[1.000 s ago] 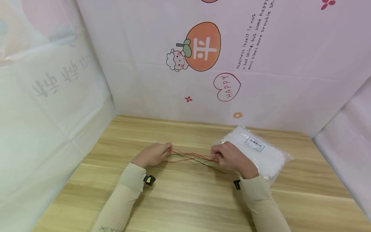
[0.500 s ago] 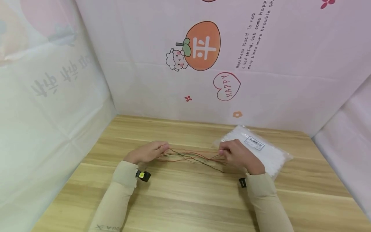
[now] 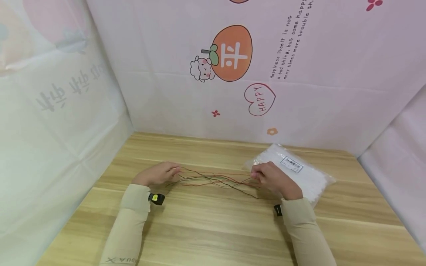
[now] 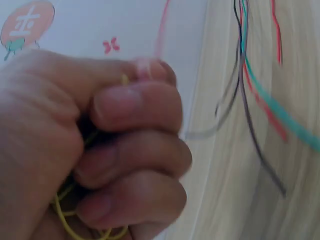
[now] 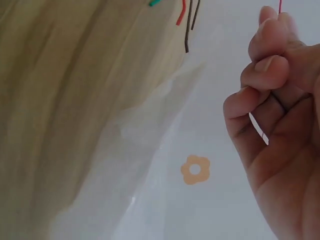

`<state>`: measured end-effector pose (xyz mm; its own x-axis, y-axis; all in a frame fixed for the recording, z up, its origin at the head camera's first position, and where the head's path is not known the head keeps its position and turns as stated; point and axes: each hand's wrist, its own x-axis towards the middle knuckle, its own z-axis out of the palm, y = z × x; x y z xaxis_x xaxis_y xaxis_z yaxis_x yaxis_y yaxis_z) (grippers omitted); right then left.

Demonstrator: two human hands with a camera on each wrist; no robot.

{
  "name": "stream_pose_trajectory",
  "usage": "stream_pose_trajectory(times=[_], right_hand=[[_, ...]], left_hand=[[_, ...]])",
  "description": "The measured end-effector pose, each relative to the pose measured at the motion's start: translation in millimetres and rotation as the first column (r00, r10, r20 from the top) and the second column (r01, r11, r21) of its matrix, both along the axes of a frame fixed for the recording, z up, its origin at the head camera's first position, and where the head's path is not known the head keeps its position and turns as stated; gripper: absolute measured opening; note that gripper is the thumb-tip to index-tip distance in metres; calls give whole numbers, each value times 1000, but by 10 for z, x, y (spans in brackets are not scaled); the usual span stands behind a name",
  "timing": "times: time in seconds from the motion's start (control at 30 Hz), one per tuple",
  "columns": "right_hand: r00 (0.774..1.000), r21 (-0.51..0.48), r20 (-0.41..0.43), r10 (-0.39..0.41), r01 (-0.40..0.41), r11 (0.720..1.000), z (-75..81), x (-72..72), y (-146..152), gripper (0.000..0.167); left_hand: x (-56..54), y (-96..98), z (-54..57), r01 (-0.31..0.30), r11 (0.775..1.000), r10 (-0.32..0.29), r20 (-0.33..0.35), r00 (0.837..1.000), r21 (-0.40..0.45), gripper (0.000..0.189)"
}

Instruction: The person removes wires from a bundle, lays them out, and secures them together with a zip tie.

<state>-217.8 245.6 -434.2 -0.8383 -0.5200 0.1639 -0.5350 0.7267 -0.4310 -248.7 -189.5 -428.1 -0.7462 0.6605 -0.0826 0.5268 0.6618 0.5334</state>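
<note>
Thin red, black and green electrical wires (image 3: 213, 180) lie loosely crossed between the two hands on the wooden table. At their left end, my left hand (image 3: 163, 173) pinches a red wire (image 4: 162, 30) at the fingertips. Yellow wire (image 4: 67, 225) is bunched inside its curled fingers in the left wrist view. Loose ends of other wires (image 4: 245, 90) hang beside that hand. My right hand (image 3: 271, 179) pinches the red wire (image 5: 280, 7) between thumb and forefinger, its other fingers loosely bent. Several cut wire ends (image 5: 187, 30) show near it.
A clear plastic bag (image 3: 296, 173) packed with white items and bearing a barcode label lies partly behind the right hand. Printed white cloth (image 3: 186, 99) hangs behind and at both sides of the wooden table (image 3: 213, 229).
My left hand has drawn steadily left, leaving loose wire ends showing beside it. The right hand shifted right at first, then stayed nearly still. A red wire now stretches straighter between them.
</note>
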Motion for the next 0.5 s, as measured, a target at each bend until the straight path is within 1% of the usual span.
stream_pose_trajectory(times=[0.1, 0.13, 0.23, 0.3, 0.4, 0.5], right_hand=[[1000, 20, 19, 7, -8, 1000, -28, -6, -22, 31], [999, 24, 29, 12, -13, 1000, -39, -8, -29, 32], [998, 31, 53, 20, -22, 999, -66, -13, -47, 31], [997, 35, 70, 23, -26, 999, -72, -11, -59, 29], [996, 44, 90, 2, -6, 999, -53, 5, -78, 24], [995, 39, 93, -34, 30, 999, 10, 47, -93, 18]], left_hand=[[8, -76, -4, -45, 999, 45, 15, 999, -30, 34], [14, -89, 2, -55, 998, 56, 20, 998, -26, 35], [25, -87, 21, -80, 997, 79, 28, 996, 20, 36], [34, -55, 41, -98, 993, 95, 50, 994, 61, 34], [47, 25, 73, -85, 991, 76, 90, 993, 101, 28], [64, 121, 91, -63, 993, 52, 110, 993, 101, 25]])
